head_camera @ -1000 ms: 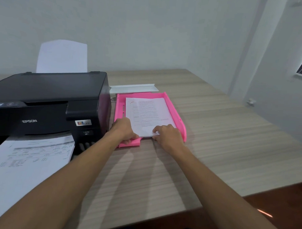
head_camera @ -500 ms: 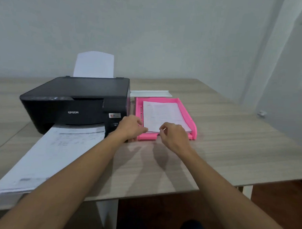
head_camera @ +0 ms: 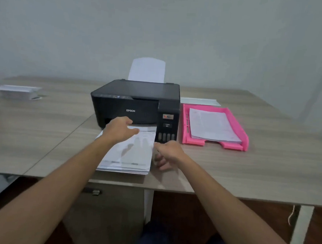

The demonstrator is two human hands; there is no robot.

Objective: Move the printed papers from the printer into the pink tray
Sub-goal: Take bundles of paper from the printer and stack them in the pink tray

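While left fingers overlie printed papers, right fingers flank them

**Plastic, paper and wood grain**

The printer is black plastic, matt on its lid and faintly shiny on the front panel. The tray is bright pink plastic, smooth with a slight sheen. The printed papers at the printer's mouth are thin white sheets, matt, stacked flat; a similar white sheet lies in the tray. The table has a pale wood-grain surface, smooth and matt, with streaky lines running across it.
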